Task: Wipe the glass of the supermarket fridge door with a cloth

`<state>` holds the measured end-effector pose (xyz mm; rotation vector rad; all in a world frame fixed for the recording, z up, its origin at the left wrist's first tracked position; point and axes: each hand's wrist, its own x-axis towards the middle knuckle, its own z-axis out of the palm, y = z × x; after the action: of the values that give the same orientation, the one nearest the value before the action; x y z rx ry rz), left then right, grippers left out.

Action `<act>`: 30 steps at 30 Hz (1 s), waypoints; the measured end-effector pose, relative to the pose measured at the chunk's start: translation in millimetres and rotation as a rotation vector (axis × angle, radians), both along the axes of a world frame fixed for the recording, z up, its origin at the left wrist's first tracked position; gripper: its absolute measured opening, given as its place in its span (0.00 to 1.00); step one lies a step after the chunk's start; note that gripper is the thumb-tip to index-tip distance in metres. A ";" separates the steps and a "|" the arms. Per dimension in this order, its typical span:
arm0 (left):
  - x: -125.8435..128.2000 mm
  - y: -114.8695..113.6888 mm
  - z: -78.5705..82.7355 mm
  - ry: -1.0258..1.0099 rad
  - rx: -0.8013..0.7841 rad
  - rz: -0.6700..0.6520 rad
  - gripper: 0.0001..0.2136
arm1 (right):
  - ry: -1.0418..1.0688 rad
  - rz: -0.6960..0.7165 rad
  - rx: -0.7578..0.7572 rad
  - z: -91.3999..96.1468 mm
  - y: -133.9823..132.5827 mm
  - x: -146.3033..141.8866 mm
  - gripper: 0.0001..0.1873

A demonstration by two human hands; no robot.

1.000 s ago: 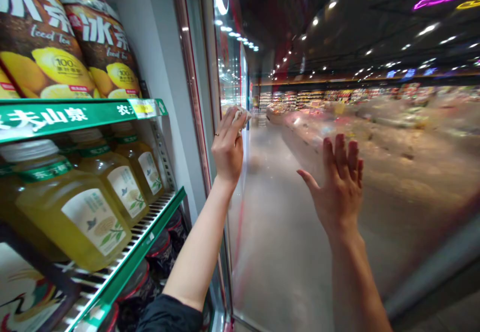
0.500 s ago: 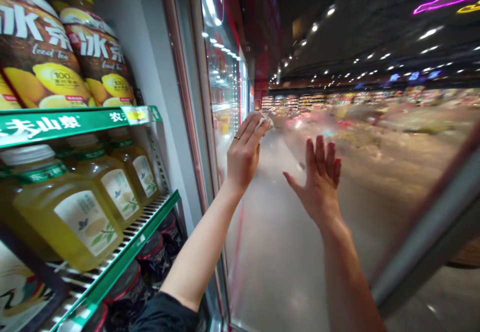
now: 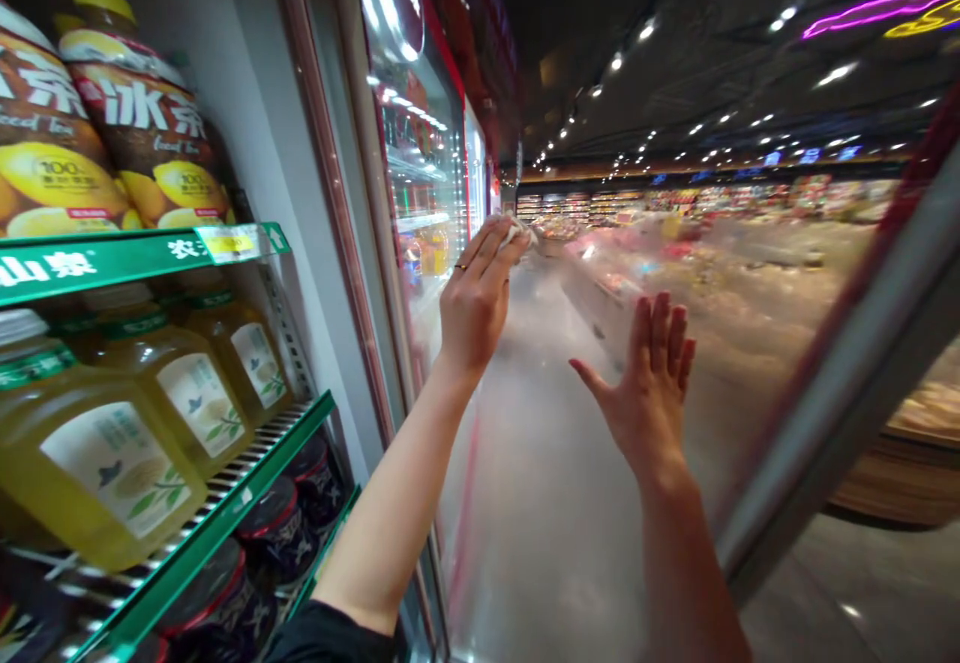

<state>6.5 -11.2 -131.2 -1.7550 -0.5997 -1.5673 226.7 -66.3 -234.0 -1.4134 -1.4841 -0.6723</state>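
Note:
My left hand (image 3: pixel 476 308), with a ring on one finger, presses a crumpled white cloth (image 3: pixel 516 233) against the inner face of a glass fridge door (image 3: pixel 555 483). My right hand (image 3: pixel 652 383) rests on the same pane, fingers spread and holding nothing. Its metal door frame (image 3: pixel 847 383) runs diagonally across the right side. A dark sleeve (image 3: pixel 322 638) covers my left arm at the bottom edge. Most of the cloth is hidden under my fingers.
To the left stand fridge shelves with green edge strips (image 3: pixel 127 268), holding large iced tea bottles (image 3: pixel 142 123), yellow drink bottles (image 3: pixel 176 383) and dark-lidded containers (image 3: pixel 277 533). Behind the glass, a supermarket aisle runs towards distant stocked shelves (image 3: pixel 600 208).
The fridge shelves have shifted left in view, and the door frame has come further in from the right. Both hands stay on the glass, with the cloth under my left fingers.

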 end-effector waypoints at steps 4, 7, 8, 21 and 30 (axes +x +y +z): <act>11.3 -3.2 -6.4 -0.106 -0.022 -0.039 0.31 | -0.013 -0.028 0.009 -2.5 2.2 -0.5 0.52; 27.1 -8.0 -15.7 -0.062 -0.031 -0.034 0.29 | -0.022 -0.030 0.017 -4.6 2.5 -0.9 0.52; 31.8 -8.4 -15.4 -0.031 -0.022 -0.023 0.28 | -0.024 -0.029 0.023 -5.0 2.3 -1.1 0.52; 62.4 -15.5 -8.3 -0.062 -0.021 -0.093 0.26 | -0.046 0.050 0.052 0.8 -14.6 7.0 0.47; 72.2 -22.5 -9.7 -0.132 -0.013 -0.110 0.25 | -0.046 -0.062 0.021 0.2 -17.1 49.2 0.56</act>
<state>78.7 -33.6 -140.9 -1.7293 -0.5863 -1.7698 275.8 -83.4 -233.7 -1.4418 -1.4696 -0.7614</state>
